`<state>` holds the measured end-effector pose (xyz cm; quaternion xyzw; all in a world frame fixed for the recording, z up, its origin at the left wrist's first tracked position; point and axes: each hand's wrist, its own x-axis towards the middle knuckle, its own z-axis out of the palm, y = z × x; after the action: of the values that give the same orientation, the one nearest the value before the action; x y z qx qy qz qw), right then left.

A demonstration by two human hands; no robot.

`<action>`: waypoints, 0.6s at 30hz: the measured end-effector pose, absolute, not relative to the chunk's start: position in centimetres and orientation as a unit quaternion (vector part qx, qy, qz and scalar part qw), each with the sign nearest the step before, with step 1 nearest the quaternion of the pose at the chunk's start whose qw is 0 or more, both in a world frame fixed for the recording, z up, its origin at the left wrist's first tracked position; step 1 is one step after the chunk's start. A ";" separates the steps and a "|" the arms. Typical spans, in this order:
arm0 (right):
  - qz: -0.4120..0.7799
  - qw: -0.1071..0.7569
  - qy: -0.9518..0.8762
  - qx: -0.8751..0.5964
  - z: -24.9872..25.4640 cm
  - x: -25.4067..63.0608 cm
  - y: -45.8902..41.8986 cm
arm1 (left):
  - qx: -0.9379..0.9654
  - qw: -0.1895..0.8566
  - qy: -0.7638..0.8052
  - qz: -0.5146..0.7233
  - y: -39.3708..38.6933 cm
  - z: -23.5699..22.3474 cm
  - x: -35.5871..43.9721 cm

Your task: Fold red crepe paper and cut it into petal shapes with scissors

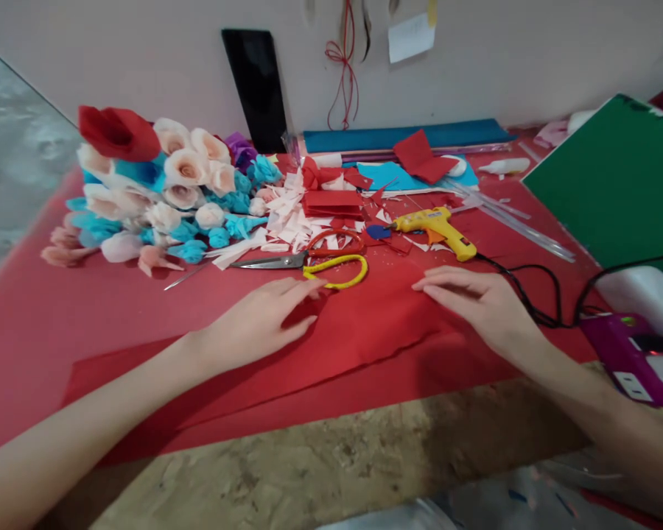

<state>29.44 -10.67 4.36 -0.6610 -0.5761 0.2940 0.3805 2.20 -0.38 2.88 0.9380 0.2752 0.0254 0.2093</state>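
Observation:
A long folded sheet of red paper [359, 331] lies across the front of the red-covered table. My left hand [259, 316] rests over its left half, thumb and fingers apart. At the sheet's right end, the thumb and fingertips of my right hand [475, 298] come together on the paper's edge. Just beyond my left fingertips are scissors [337, 274] with one yellow and one red handle. A yellow glue gun [436, 224] lies past my right hand, its nozzle by a small blue piece [379, 232].
Many paper flowers [188, 169] are heaped at the back left. Paper scraps [281, 213] and folded red paper [333, 204] lie mid-table. A dark phone-like slab [254, 81] leans on the wall. Black cable [541, 313], a green board [613, 184] and a purple power strip [619, 353] occupy the right.

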 end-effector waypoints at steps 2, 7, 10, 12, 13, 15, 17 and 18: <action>0.260 0.409 -0.570 -0.663 5.1 29.9 -9.6 | 0.925 0.241 0.293 0.024 0.1 3.3 1.9; 0.239 0.422 -0.577 -0.657 6.8 31.4 -6.1 | 0.860 0.359 0.355 0.071 -0.1 4.4 1.7; 0.244 0.406 -0.628 -0.617 8.2 31.8 -3.9 | 0.815 0.446 0.365 0.059 -0.5 5.2 1.8; 0.253 0.394 -0.657 -0.592 9.3 31.5 -2.7 | 0.787 0.526 0.321 0.032 -0.6 5.8 1.9; 0.262 0.383 -0.672 -0.578 9.9 31.0 -2.2 | 0.773 0.561 0.295 0.025 -0.6 6.1 1.9; 0.268 0.367 -0.710 -0.538 10.9 29.8 -1.6 | 0.758 0.592 0.271 0.051 -0.5 6.7 1.9; 0.258 0.358 -0.754 -0.488 11.6 28.0 -1.4 | 0.749 0.581 0.283 0.148 -0.4 7.2 1.8; 0.246 0.352 -0.774 -0.466 11.8 27.0 -1.5 | 0.742 0.568 0.286 0.213 -0.3 7.4 1.7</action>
<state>26.99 -1.46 11.85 -0.4659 -0.7736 0.2461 0.3520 1.67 -0.34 7.36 0.7416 0.2863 0.2127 0.5682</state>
